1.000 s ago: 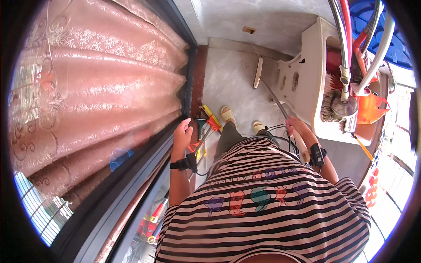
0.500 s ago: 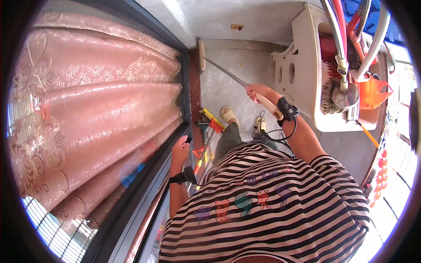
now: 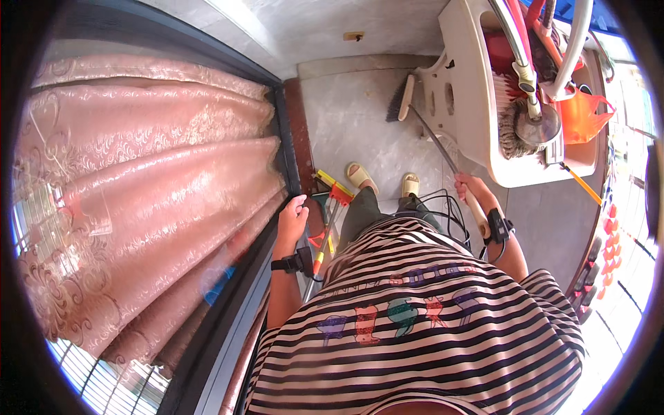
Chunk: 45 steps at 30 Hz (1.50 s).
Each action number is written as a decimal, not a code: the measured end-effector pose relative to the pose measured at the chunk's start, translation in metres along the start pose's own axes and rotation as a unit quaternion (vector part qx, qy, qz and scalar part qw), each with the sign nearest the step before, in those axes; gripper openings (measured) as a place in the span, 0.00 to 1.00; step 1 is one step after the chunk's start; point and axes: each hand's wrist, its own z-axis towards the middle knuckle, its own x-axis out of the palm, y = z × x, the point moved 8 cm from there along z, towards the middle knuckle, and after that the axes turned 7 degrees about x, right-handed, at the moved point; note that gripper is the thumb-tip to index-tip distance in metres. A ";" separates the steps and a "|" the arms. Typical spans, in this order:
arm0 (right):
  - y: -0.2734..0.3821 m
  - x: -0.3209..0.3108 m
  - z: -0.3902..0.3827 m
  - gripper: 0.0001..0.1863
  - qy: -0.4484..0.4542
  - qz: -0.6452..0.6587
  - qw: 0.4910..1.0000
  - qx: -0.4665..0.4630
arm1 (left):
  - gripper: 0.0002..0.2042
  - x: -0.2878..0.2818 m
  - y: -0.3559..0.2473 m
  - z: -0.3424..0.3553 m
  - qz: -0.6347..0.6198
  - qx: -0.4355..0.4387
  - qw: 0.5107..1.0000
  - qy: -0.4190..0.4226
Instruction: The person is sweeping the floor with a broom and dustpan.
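Note:
My right hand [image 3: 472, 190] grips the pale handle of a broom [image 3: 425, 128]. Its thin shaft runs up and left to the dark bristle head [image 3: 400, 100], which rests on the grey tiled floor [image 3: 353, 117] near the far wall. My left hand [image 3: 293, 216] hangs with loose fingers beside the dark sliding-door frame [image 3: 283, 131], holding nothing. A black band sits on each wrist. My feet in pale sandals [image 3: 361, 176] stand on the floor below the broom head.
A pink patterned curtain [image 3: 138, 187] fills the left behind glass. A cream plastic sink stand [image 3: 477, 104] with hoses and a mop head stands right. Yellow and red tools [image 3: 332, 190] lean by the door frame. Black cable [image 3: 443, 204] loops near my feet.
My right hand has swung the broom from the left wall side down toward the middle of the floor, next to the sink stand. My left hand stays by the door frame.

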 end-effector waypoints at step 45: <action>-0.215 -0.298 -0.075 0.20 0.091 -0.202 0.974 0.038 | 0.18 0.300 -0.132 -0.128 0.131 -0.003 0.988 0.083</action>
